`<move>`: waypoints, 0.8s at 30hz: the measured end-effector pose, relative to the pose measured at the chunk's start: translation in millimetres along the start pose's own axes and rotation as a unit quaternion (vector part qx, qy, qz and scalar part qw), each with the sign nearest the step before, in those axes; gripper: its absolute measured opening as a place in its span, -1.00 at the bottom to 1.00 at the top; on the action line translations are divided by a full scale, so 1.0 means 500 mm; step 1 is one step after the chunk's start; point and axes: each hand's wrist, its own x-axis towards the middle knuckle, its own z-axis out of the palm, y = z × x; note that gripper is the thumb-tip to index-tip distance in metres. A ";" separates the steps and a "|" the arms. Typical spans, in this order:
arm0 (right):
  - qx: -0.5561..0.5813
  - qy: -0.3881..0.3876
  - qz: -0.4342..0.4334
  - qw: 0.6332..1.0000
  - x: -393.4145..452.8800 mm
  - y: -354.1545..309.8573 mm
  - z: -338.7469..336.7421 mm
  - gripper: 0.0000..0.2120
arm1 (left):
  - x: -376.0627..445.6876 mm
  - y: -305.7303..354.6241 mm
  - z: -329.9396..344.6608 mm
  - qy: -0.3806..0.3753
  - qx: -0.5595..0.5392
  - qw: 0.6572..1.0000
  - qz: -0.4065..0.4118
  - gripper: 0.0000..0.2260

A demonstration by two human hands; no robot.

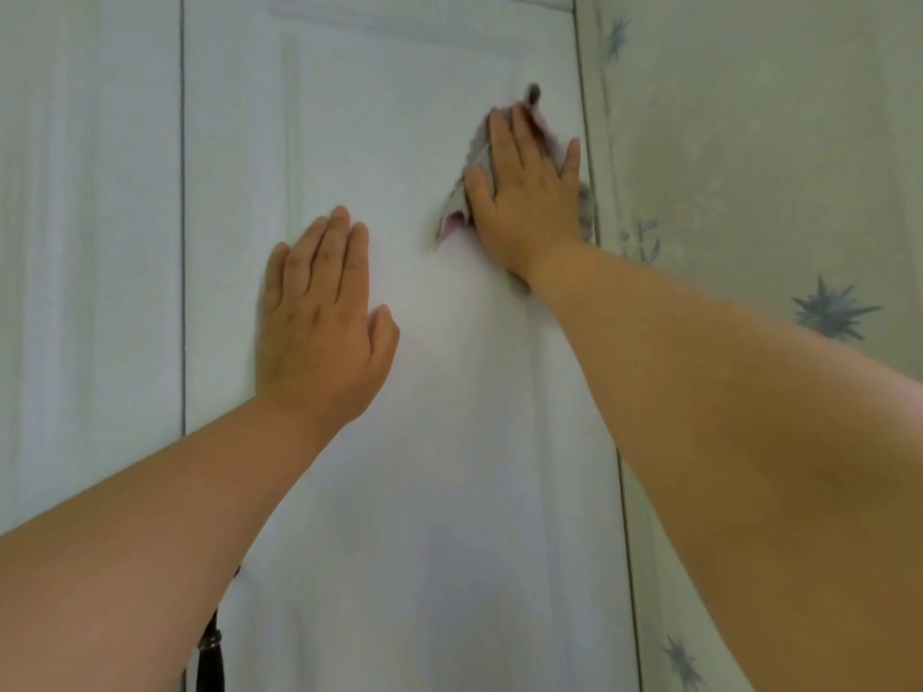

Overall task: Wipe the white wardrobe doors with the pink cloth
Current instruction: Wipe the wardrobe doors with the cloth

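From the head view, both bare forearms reach up to a white wardrobe door (424, 442), the right-hand one of two panelled doors; the neighbouring door (90, 242) fills the left of the picture, and a dark vertical seam runs between them. The right hand (529, 202) lies flat on the upper right part of the door, close to its right edge, with its fingers straight and spread, pressing the pink cloth (457, 212) against the surface. The cloth is mostly hidden under the palm: a crumpled greyish-pink fold sticks out to the left of the thumb, a strip shows above the fingertips, and another bit shows on the little-finger side; its edges are blurred. The left hand (319, 322) rests flat on the same door, lower and to the left, apart from the cloth, fingers straight and close together, thumb held out to the side, holding nothing. Just right of the door's edge stands a wall covered in pale wallpaper (774, 167) with scattered blue star-shaped prints. A dark door handle (212, 646) shows at the bottom, partly hidden under the left forearm, by the seam.
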 end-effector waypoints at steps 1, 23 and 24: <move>-0.004 -0.005 0.000 1.000 0.025 0.001 -0.007 -0.38 | 0.000 -0.001 0.001 -0.001 0.001 1.000 0.000 -0.37; 0.029 0.037 0.079 0.996 -0.539 -0.031 0.105 -0.40 | -0.074 0.030 -0.053 -0.083 -0.013 0.996 -0.005 -0.39; 0.034 0.021 0.080 0.996 -0.584 -0.032 0.108 -0.41 | -0.099 0.029 -0.063 -0.100 -0.012 0.995 0.005 -0.39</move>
